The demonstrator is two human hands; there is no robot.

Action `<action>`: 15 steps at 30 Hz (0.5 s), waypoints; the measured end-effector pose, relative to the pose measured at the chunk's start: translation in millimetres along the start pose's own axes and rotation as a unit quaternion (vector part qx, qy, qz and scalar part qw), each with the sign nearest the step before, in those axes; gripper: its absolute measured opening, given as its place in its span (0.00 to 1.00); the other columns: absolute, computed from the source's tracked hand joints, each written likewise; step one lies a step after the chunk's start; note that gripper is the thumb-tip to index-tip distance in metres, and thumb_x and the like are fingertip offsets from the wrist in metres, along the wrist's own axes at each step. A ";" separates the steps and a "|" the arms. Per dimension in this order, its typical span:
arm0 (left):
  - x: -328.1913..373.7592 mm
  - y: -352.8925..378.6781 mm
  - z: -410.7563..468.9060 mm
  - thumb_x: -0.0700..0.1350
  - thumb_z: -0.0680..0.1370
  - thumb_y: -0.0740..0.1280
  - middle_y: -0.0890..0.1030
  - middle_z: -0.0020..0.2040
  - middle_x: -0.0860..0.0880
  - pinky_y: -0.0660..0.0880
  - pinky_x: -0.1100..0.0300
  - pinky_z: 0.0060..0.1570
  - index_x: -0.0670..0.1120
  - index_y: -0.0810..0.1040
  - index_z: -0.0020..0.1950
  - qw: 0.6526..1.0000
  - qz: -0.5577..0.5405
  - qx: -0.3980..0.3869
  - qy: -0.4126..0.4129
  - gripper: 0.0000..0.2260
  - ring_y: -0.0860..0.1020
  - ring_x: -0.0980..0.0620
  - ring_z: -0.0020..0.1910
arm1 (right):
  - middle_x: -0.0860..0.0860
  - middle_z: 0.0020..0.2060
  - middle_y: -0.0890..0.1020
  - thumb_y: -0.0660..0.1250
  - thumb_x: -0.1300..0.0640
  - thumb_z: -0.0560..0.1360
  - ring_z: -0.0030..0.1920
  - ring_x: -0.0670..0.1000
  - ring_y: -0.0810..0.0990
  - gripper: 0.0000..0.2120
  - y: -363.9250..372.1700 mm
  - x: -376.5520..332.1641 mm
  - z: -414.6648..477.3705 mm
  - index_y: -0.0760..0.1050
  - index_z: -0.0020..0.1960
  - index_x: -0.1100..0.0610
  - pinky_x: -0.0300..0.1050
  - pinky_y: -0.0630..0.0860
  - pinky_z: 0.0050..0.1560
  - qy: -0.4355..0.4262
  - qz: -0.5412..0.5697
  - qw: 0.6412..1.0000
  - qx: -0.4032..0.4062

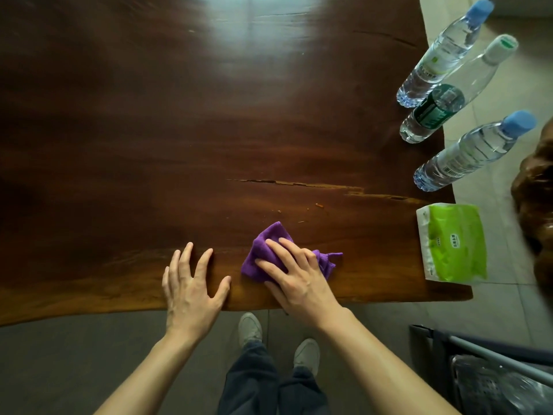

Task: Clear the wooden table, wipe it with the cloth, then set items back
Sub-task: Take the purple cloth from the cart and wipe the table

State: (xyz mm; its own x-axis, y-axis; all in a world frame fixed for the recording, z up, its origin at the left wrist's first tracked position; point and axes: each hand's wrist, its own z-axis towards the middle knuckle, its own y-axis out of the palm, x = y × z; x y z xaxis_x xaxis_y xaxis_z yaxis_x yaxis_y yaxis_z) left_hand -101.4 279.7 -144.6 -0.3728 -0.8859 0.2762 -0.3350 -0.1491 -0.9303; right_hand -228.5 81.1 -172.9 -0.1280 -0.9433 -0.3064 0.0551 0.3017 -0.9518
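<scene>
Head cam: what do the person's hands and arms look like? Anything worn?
Both the left hand and the right hand are bare: no gloves, rings, watch or bands visible. Forearms are uncovered up to the frame edge, so no sleeves show. Nails look short and unpainted. Lower down, dark trousers and light grey shoes are in view.

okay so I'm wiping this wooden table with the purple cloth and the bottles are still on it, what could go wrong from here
1. The three water bottles stand upright at the table's right edge; a wide sweep of the right hand with the purple cloth could knock one onto the floor.
2. The green tissue pack slightly overhangs that edge and could be pushed off.
3. The cloth could snag on the long crack in the wood.
</scene>
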 end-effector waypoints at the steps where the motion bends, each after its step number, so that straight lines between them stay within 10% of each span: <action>1: 0.4 -0.6 0.1 0.57 0.77 0.69 0.58 0.80 0.43 0.52 0.40 0.77 0.51 0.67 0.76 1.000 -0.002 0.000 -0.001 0.30 0.51 0.42 0.81 | 0.53 0.77 0.66 0.60 0.45 0.81 0.77 0.58 0.62 0.22 -1.4 5.7 -3.6 0.69 0.74 0.46 0.57 0.63 0.70 0.013 -0.001 1.000 0.010; 15: 0.8 -5.5 2.5 0.57 0.77 0.68 0.58 0.80 0.45 0.49 0.42 0.78 0.51 0.67 0.77 1.000 -0.005 -0.012 0.022 0.29 0.50 0.44 0.81 | 0.57 0.73 0.68 0.65 0.47 0.78 0.73 0.60 0.63 0.23 -29.7 94.2 -0.4 0.70 0.71 0.51 0.62 0.65 0.66 0.402 0.009 0.904 0.147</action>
State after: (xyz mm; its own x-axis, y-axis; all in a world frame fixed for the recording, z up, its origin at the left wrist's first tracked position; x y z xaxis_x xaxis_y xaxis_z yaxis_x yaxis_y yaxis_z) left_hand -97.7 278.8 -139.9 -0.4071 -0.8639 0.2967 -0.3596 -0.1470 -0.9215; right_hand -242.6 -16.6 -173.5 -0.7957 -0.4984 -0.3442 0.3091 0.1546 -0.9384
